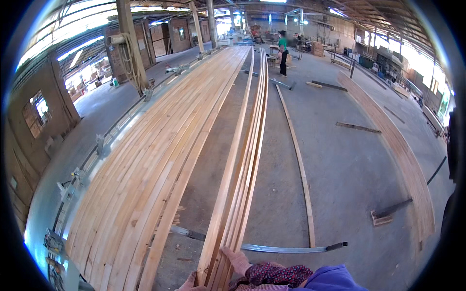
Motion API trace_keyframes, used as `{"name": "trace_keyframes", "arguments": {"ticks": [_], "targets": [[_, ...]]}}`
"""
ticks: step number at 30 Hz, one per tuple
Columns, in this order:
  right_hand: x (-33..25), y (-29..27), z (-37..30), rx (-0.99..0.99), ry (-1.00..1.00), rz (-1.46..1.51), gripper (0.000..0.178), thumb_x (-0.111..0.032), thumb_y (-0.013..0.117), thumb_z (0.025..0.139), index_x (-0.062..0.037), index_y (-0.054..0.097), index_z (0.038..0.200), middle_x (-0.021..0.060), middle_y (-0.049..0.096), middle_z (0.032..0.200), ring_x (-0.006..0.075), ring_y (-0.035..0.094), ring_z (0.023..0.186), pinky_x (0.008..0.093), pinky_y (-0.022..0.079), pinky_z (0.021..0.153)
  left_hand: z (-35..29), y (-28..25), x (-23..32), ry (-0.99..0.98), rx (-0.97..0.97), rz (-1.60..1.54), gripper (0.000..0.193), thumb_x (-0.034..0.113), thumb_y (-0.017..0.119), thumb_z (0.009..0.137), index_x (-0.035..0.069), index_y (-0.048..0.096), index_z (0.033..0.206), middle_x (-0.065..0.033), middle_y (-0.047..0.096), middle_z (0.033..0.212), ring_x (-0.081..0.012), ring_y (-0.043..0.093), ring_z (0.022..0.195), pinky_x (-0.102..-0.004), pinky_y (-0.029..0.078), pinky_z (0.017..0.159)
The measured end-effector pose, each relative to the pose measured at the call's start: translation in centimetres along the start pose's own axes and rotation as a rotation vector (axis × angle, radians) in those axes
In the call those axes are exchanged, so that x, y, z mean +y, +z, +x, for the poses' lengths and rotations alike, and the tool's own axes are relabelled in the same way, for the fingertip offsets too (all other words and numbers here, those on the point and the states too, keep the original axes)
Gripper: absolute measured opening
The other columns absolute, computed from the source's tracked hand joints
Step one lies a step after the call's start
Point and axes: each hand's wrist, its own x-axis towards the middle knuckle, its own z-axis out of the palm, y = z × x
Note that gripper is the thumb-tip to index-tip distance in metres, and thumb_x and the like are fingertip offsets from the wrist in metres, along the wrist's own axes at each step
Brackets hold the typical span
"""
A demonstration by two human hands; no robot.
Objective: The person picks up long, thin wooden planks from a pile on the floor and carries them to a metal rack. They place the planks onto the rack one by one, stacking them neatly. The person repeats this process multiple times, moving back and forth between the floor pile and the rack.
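Long, narrow wooden boards (245,194) run side by side away from me, resting on a metal crossbar (291,249). The leftmost board (224,201) of this bundle is turned with its wide face up and stands slightly apart from the others. At its near end, my left hand (190,283) grips the left edge, partly cut off by the lower rim of the view. My right hand (237,262) is closed against the right side of the bundle, fingertips over the boards. Left of the bundle lies a wide panel of boards (145,160) laid edge to edge.
Clamps (67,190) line the panel's left side. A single strip (296,160) lies right of the bundle. Farther right, a long stack of boards (393,140) rests on low supports (391,209). Another person (282,53) stands at the far end. A post (131,46) rises at left.
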Motion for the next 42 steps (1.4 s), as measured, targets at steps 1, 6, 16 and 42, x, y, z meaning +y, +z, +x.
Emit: {"name": "trace_keyframes", "arguments": {"ticks": [1,6,16,42], "targets": [[-0.7,-0.3,-0.7,-0.009,-0.025,-0.002,0.08,-0.07,0.061,0.073,0.0066,0.065,0.096,0.0178,0.065,0.084,0.0271,0.063,0.081,0.0353,0.049,0.072,-0.2,1.0,0.3,0.018,0.072,0.069,0.077,0.023,0.068,0.078,0.004,0.028,0.141,-0.0195,0.047,0.131,-0.0349,0.048,0.118,-0.0422,0.045,0.096],[-1.5,-0.4,-1.3,0.004,0.039,-0.011,0.083,-0.068,0.062,0.072,0.0094,0.064,0.101,0.021,0.066,0.094,0.026,0.065,0.09,0.0357,0.048,0.075,-0.7,3.5,2.0,-0.124,0.385,0.74,0.096,0.031,0.076,0.069,0.004,0.022,0.144,-0.0237,0.048,0.129,-0.0403,0.052,0.114,-0.0444,0.045,0.094],[3.3,-0.6,2.2,-0.107,-0.591,-0.779,0.054,-0.033,0.059,0.086,-0.0211,0.043,0.136,0.0206,0.057,0.084,0.0348,0.061,0.078,0.0421,0.049,0.068,-1.3,4.6,3.5,-0.104,0.437,0.775,0.099,0.043,0.077,0.066,0.007,0.026,0.143,-0.0252,0.051,0.126,-0.0412,0.053,0.114,-0.0459,0.044,0.094],[-0.8,-0.5,-1.0,-0.09,-0.16,-0.003,0.082,-0.068,0.059,0.075,0.009,0.063,0.104,0.0207,0.066,0.091,0.028,0.063,0.088,0.0357,0.049,0.074,-0.6,5.3,4.4,-0.18,0.344,0.72,0.087,0.045,0.07,0.07,0.005,0.033,0.139,-0.0285,0.055,0.121,-0.0418,0.052,0.115,-0.0464,0.044,0.095]]}}
